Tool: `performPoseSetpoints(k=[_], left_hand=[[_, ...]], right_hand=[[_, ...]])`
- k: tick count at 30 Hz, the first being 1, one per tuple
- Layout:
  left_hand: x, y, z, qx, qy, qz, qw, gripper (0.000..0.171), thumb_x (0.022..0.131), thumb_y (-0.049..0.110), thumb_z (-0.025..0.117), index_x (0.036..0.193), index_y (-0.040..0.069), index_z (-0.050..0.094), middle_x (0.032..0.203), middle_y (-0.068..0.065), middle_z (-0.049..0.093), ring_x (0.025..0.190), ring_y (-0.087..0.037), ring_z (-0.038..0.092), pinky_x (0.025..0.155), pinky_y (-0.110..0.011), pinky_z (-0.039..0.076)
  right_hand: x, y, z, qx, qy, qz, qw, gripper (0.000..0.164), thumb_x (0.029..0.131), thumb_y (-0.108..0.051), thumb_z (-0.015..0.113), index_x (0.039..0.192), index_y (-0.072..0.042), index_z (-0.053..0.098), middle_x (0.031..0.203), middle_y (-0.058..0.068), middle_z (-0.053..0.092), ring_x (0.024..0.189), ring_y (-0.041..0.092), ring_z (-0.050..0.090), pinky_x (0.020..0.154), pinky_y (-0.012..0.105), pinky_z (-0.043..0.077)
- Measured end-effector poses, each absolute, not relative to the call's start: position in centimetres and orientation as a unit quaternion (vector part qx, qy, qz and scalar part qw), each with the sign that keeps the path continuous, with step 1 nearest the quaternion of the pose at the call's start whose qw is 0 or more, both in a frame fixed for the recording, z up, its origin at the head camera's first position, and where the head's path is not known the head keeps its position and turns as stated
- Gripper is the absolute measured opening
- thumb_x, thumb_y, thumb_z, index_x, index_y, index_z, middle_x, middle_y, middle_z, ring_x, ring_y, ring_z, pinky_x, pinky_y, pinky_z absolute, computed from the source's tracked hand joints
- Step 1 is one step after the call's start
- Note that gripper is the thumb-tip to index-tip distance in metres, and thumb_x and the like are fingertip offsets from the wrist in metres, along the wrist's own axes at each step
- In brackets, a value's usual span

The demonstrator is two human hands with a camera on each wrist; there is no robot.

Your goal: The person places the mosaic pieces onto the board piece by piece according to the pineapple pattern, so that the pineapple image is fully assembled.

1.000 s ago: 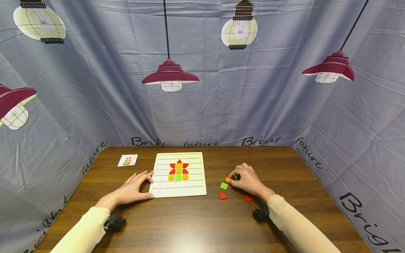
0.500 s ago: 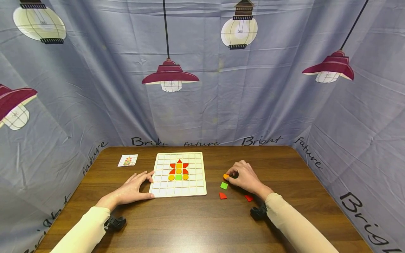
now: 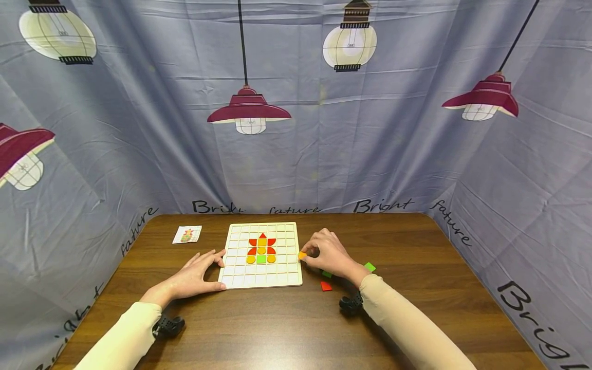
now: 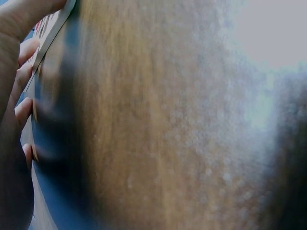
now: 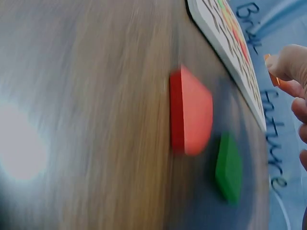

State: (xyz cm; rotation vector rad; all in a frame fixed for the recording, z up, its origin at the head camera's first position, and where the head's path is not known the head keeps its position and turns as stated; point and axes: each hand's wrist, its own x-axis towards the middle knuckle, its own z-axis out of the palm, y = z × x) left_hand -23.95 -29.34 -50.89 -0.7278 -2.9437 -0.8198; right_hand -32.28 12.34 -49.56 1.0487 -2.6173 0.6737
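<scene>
My left hand (image 3: 196, 277) rests at the left side of a pale grid board (image 3: 287, 280), thumb at the near corner and fingertips along the edge. In the left wrist view the thumb lies against the board's rim. Between thumb and fingers my right hand (image 3: 329, 253) pinches a small orange tile (image 3: 302, 255), held at the board's right edge. Its exact shape is partly covered by the fingers. Red, yellow-orange and green tiles form a figure in the middle of the board, with a green square (image 3: 261, 259) at its bottom between two round yellow-orange tiles.
Beneath and near the right hand lie a red quarter-round tile (image 5: 194, 115) and a green tile (image 5: 230, 167). Another green tile (image 3: 370, 267) lies beyond the right wrist. A small picture card (image 3: 187, 234) sits at the back left of the wooden table (image 3: 277, 329).
My right hand has carried the orange tile leftward from the loose tiles to the board's right edge. A green tile is uncovered; one red tile is now hidden. My left hand stays put.
</scene>
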Motion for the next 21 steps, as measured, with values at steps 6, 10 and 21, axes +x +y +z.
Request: performPoseSetpoints(k=[6, 10, 21], left_hand=[[-24.0, -29.3, -51.0, -0.234, -0.937, -0.260, 0.004, 0.049, 0.083, 0.054, 0.080, 0.110, 0.021, 0.056, 0.157, -0.015, 0.044, 0.146, -0.045, 0.034, 0.117, -0.069, 0.014], [-24.0, -29.3, -50.9, -0.231, -0.937, -0.261, -0.001, 0.049, 0.083, 0.054, 0.080, 0.110, 0.021, 0.055, 0.158, -0.014, 0.044, 0.147, -0.045, 0.033, 0.117, -0.069, 0.013], [-23.9, -29.2, -50.7, -0.232, -0.937, -0.262, -0.005, 0.050, 0.083, 0.054, 0.080, 0.111, 0.021, 0.055, 0.158, -0.015, 0.043, 0.146, -0.046, 0.033, 0.117, -0.069, 0.013]], right_hand=[[-31.9, 9.4, -49.6, 0.383, -0.885, 0.236, 0.121, 0.015, 0.082, -0.034, 0.084, 0.093, -0.025, 0.079, 0.082, -0.012, 0.060, 0.089, 0.011, 0.046, 0.081, 0.034, 0.039], [-31.5, 7.5, -49.9, 0.393, -0.884, 0.223, 0.118, 0.017, 0.083, -0.038, 0.083, 0.093, -0.025, 0.079, 0.085, -0.016, 0.061, 0.091, 0.010, 0.047, 0.082, 0.031, 0.039], [-30.4, 2.9, -51.2, 0.412, -0.877, 0.196, 0.148, 0.015, 0.082, -0.041, 0.082, 0.089, -0.028, 0.080, 0.078, -0.019, 0.056, 0.085, 0.008, 0.046, 0.076, 0.028, 0.038]])
